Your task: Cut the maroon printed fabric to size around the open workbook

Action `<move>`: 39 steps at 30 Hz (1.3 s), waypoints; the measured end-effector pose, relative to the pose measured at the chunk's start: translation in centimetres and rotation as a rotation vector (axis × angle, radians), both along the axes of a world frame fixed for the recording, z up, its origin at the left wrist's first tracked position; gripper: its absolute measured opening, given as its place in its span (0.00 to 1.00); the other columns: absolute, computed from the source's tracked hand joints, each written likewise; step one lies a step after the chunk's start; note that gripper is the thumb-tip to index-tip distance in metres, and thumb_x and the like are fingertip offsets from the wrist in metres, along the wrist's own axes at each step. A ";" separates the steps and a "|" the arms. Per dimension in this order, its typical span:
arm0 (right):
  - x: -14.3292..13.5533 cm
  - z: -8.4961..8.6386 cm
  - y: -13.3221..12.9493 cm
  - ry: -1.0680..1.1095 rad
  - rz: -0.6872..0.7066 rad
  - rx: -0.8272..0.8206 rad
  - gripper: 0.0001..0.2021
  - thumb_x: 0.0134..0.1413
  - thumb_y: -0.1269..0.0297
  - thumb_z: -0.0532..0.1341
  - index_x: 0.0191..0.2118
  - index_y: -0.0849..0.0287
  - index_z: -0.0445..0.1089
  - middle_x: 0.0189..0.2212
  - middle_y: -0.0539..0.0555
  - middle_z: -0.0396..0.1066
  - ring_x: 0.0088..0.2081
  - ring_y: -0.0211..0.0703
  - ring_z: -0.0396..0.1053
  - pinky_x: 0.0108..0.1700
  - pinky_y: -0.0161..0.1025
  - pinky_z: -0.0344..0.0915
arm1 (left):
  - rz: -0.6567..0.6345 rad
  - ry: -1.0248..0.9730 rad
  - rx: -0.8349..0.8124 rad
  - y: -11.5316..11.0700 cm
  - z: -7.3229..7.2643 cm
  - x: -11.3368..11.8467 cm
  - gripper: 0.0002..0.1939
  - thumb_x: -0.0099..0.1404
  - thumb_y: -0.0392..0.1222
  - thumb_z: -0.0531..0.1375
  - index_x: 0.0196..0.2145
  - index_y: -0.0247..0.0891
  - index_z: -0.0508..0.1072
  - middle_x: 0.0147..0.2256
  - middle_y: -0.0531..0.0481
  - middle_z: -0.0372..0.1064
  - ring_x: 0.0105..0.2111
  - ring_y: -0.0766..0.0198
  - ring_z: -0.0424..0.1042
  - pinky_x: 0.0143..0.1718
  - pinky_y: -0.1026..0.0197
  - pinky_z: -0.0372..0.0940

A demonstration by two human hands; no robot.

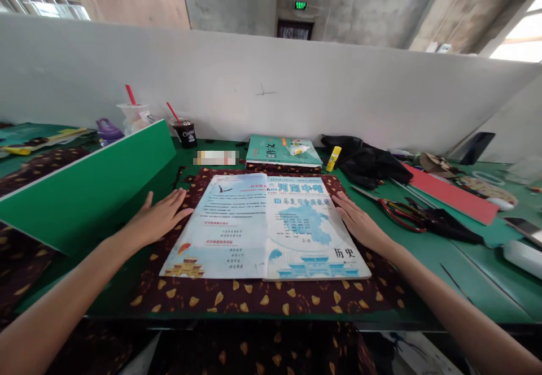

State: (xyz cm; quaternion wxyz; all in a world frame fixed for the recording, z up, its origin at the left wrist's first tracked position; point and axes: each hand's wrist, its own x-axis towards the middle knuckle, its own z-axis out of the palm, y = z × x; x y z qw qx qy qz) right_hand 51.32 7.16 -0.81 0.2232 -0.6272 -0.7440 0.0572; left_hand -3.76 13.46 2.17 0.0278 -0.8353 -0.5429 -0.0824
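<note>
An open book (pixel 237 234) lies flat in front of me, its blue-and-white first page on the right and the cover's inside on the left. Beneath it spreads a dark maroon cloth (pixel 271 299) with yellow leaf shapes. My left hand (pixel 163 217) is at the book's left edge, fingers stretched out and apart. On the opposite side my right hand (pixel 355 222) rests along the right edge, its fingers extended and touching or nearly touching the page. Neither hand grips anything.
Behind the book are a stack of green books (pixel 282 152) and a glue stick (pixel 333 159). A green board (pixel 97 188) leans at left, near a coffee cup (pixel 186 134). Scissors (pixel 402 214), a red sheet (pixel 453 194) and black cloth (pixel 368 160) lie at right.
</note>
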 end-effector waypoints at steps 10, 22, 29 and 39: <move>-1.2 5.4 -13.4 -0.126 0.342 0.288 0.09 0.63 0.64 0.60 0.47 0.53 0.74 0.41 0.54 0.79 0.45 0.48 0.76 0.48 0.45 0.76 | -0.471 -0.069 0.148 -16.6 1.0 5.7 0.21 0.72 0.44 0.52 0.61 0.54 0.67 0.55 0.56 0.73 0.53 0.60 0.73 0.54 0.59 0.71; -1.6 3.3 -16.4 -0.291 0.425 0.255 0.13 0.64 0.71 0.56 0.52 0.59 0.70 0.43 0.55 0.79 0.44 0.46 0.77 0.45 0.46 0.77 | -0.449 -0.031 0.231 -17.9 -1.0 8.7 0.19 0.75 0.40 0.49 0.55 0.53 0.74 0.49 0.55 0.77 0.48 0.56 0.75 0.50 0.49 0.74; -0.9 2.2 -15.9 -0.393 0.382 0.305 0.19 0.65 0.76 0.52 0.59 0.65 0.64 0.46 0.59 0.76 0.45 0.48 0.74 0.47 0.48 0.72 | -0.599 0.000 0.224 -16.7 -0.3 7.6 0.24 0.73 0.38 0.50 0.64 0.53 0.62 0.50 0.57 0.77 0.49 0.60 0.76 0.51 0.58 0.73; 0.9 2.5 -15.6 -0.235 0.254 0.348 0.07 0.65 0.72 0.57 0.46 0.55 0.67 0.38 0.54 0.75 0.43 0.48 0.71 0.47 0.45 0.65 | -0.466 -0.025 0.469 -16.9 -1.2 8.6 0.29 0.73 0.39 0.54 0.68 0.45 0.54 0.51 0.51 0.76 0.46 0.56 0.76 0.51 0.51 0.68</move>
